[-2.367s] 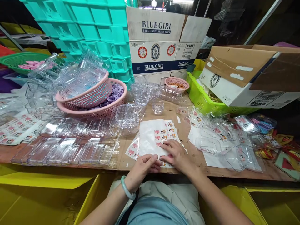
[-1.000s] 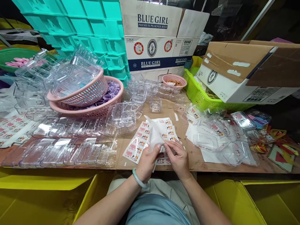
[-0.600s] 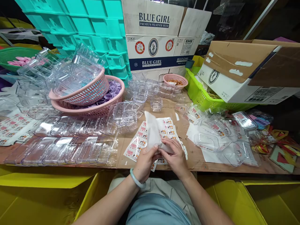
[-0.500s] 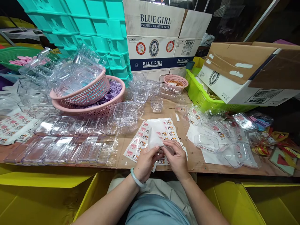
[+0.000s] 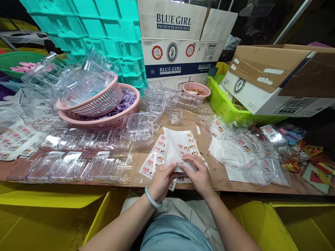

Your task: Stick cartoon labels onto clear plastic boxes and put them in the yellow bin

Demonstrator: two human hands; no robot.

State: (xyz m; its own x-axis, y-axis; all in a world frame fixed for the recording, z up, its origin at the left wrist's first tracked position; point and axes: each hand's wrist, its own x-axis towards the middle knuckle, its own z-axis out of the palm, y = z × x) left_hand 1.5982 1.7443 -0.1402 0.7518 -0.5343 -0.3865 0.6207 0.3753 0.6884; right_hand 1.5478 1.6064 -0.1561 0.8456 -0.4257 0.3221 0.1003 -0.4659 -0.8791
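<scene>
My left hand (image 5: 162,181) is closed, its thumb and fingers pinching the lower edge of a sticker sheet (image 5: 171,148) whose white backing folds over toward me. On the other side of the fold, my right hand (image 5: 199,177) also has its fingers closed on the sheet near its bottom edge. Beneath lie more sticker sheets (image 5: 151,165) printed with orange-and-white cats and pink lettering, fanned out on a cardboard mat (image 5: 136,153). Whether a single sticker is between the right fingertips is hidden.
Clear plastic cases (image 5: 66,166) line the table to the left. Stickered clear cases (image 5: 246,144) lie loose to the right. Behind stand pink baskets (image 5: 104,122), a lime-green basket (image 5: 220,94) and a beer carton (image 5: 172,52). Yellow boxes (image 5: 49,202) flank my lap.
The white backing has opened out and spread further away from me and to the left. My right hand has shifted slightly right, while my left hand stays about where it was.
</scene>
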